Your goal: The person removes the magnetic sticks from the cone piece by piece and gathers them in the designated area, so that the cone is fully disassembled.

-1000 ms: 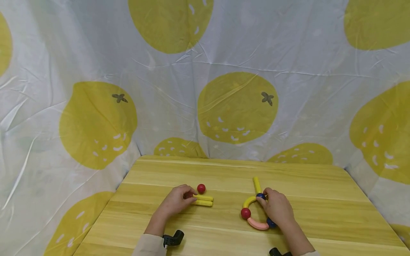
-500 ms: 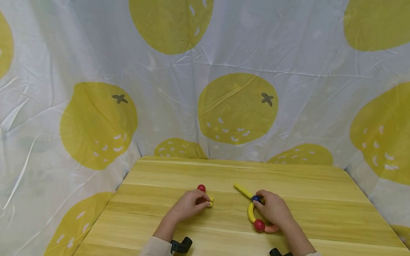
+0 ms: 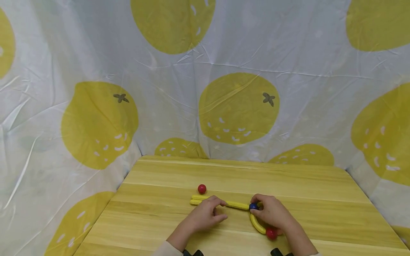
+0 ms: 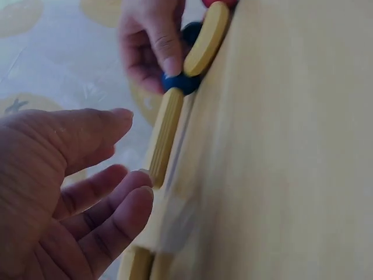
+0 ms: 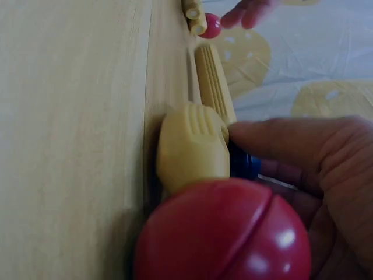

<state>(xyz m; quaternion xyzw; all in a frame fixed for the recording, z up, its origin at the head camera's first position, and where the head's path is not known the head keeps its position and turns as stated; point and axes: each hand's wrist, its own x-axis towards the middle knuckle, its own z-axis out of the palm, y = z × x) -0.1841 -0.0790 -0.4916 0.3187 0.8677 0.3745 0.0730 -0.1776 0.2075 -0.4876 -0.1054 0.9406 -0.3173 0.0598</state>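
Note:
My right hand [image 3: 272, 212] pinches a blue ball [image 3: 253, 206] between thumb and fingers. From that ball a straight yellow rod [image 3: 237, 205] points left, and a curved yellow rod [image 3: 257, 224] runs down to a red ball [image 3: 271, 233]. The right wrist view shows this red ball [image 5: 221, 233] close up, before the curved rod [image 5: 192, 146]. The rest of the joined loop is mostly hidden by the right hand. My left hand [image 3: 206, 214] holds nothing; in the left wrist view its parted fingers [image 4: 125, 219] are right by the straight rod's free end [image 4: 160, 146].
Two straight yellow rods [image 3: 195, 202] lie side by side on the wooden table [image 3: 153, 220], partly behind the left hand. A loose red ball [image 3: 201, 188] sits just beyond them. Lemon-printed cloth [image 3: 173, 106] hangs around the table's far side.
The right hand has turned the joined pieces counterclockwise, so the straight rod swung from pointing away to pointing left. The left hand moved right, past the two loose rods.

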